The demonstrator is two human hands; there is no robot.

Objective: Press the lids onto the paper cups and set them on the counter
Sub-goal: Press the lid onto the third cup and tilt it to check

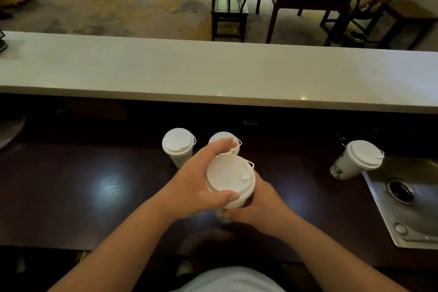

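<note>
A paper cup with a white lid (pixel 228 176) stands in the middle of the dark worktop (pixel 83 185). My left hand (pixel 201 178) curls round the lid's rim from the left, thumb at the near edge and fingers over the far edge. My right hand (pixel 256 206) grips the cup's body (pixel 239 201) from the lower right. Two more lidded cups stand just behind: one at the left (pixel 178 146), one (pixel 225 138) partly hidden by my left fingers. Another lidded cup (pixel 355 160) stands at the right beside the sink.
A long white counter (pixel 213 73) runs across above the worktop. A steel sink (pixel 407 199) is set in at the right. Wooden chairs and a table stand on the carpet beyond the counter. A dark object sits at the counter's left end (pixel 2 42).
</note>
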